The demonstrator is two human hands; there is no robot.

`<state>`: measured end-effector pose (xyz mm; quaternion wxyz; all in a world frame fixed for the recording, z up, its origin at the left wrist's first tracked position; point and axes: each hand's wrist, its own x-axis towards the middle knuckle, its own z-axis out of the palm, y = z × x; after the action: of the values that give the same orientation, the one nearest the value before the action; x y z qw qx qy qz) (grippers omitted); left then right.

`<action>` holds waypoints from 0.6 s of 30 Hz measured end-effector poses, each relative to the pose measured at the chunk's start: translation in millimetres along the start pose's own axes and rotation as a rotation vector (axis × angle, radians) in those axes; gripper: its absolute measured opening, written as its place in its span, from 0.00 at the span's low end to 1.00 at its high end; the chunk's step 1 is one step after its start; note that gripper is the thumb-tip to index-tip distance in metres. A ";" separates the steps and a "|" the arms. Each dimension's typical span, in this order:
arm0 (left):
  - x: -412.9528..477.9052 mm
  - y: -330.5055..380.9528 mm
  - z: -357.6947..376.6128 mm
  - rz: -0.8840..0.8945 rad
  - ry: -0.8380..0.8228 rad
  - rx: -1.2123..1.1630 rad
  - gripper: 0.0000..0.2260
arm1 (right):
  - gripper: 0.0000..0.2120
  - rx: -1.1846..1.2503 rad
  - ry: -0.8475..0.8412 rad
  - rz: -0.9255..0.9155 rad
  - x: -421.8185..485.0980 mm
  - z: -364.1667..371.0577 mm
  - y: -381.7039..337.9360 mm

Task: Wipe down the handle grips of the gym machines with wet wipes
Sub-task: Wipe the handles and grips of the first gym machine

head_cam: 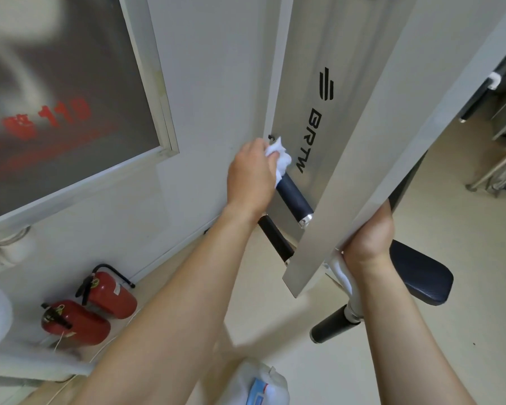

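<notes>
1. Head view: silver machine panel (310, 118) reads "BRTW"; window (65, 92) shows blurred red "119".
2. Left hand (253, 173) clutches white wet wipe (281, 157) around the top of a dark handle grip (294, 197); right hand (368, 238) grips the panel edge.
3. Two red fire extinguishers (91, 308) on beige floor (421, 176); wipe packet (260, 384) below.

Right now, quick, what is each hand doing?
Left hand: closed on a white wet wipe, pressed on the dark handle grip.
Right hand: fingers hidden behind the silver machine panel; cannot tell.
</notes>
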<state>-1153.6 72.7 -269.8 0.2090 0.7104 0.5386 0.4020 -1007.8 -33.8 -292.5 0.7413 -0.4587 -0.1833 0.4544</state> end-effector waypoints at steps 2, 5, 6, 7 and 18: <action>-6.3 3.9 4.7 0.006 -0.057 -0.060 0.09 | 0.11 -0.005 -0.001 -0.008 -1.5 2.1 -0.1; -51.9 17.8 12.0 0.076 -0.194 -0.024 0.08 | 0.28 -0.016 -0.034 0.061 -4.5 4.4 0.1; -64.8 16.9 12.4 0.059 -0.233 -0.030 0.08 | 0.29 -0.017 -0.019 0.052 -4.6 3.8 -0.2; -73.7 16.2 10.0 0.007 -0.286 -0.064 0.09 | 0.23 -0.017 0.005 0.032 -3.0 2.7 -1.0; -23.4 -22.0 30.4 -0.522 0.109 -0.573 0.12 | 0.08 0.007 0.004 0.001 -0.6 1.0 -1.9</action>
<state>-1144.8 62.2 -311.9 0.4652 0.4397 0.5775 0.5067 -1007.8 -34.1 -290.2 0.7432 -0.4568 -0.1801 0.4544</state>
